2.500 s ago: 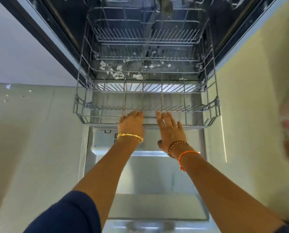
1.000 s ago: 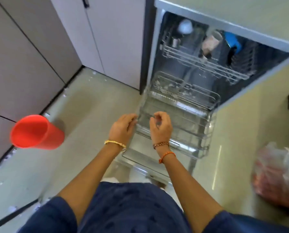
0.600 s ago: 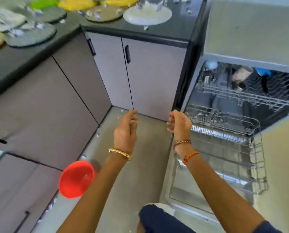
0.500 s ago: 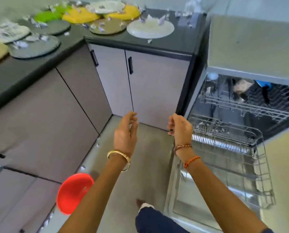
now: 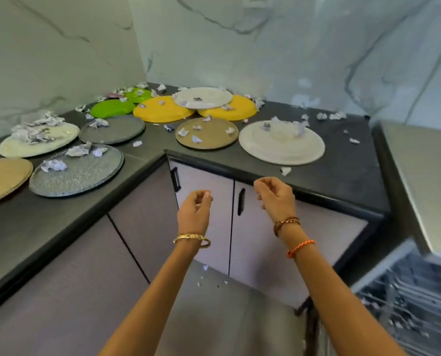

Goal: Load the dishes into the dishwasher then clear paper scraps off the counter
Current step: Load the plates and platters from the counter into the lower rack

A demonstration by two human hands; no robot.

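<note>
Several plates lie on the black corner counter [image 5: 342,173], strewn with crumpled paper scraps [image 5: 38,129]. Nearest me on the right is a large white plate [image 5: 282,145], with a tan plate [image 5: 209,136] left of it. Behind them are two yellow plates [image 5: 163,113], a white plate [image 5: 204,97] resting on them, and green plates [image 5: 113,108]. On the left wing lie grey plates [image 5: 78,173], a cream plate [image 5: 47,142] and a tan one [image 5: 1,178]. My left hand [image 5: 195,214] and right hand [image 5: 276,199] hover below the counter edge, fingers loosely curled, holding nothing. The dishwasher rack [image 5: 414,309] shows at lower right.
Grey cabinet doors with black handles [image 5: 240,205] face me under the counter. Marble wall panels back the counter. A few paper bits [image 5: 205,267] lie on the floor. The dishwasher's steel top [image 5: 425,176] stands at the right edge.
I have let go of the pulled-out lower rack and my view has risen from the dishwasher to the counter. Both hands came up empty toward the counter edge. The red cup left view.
</note>
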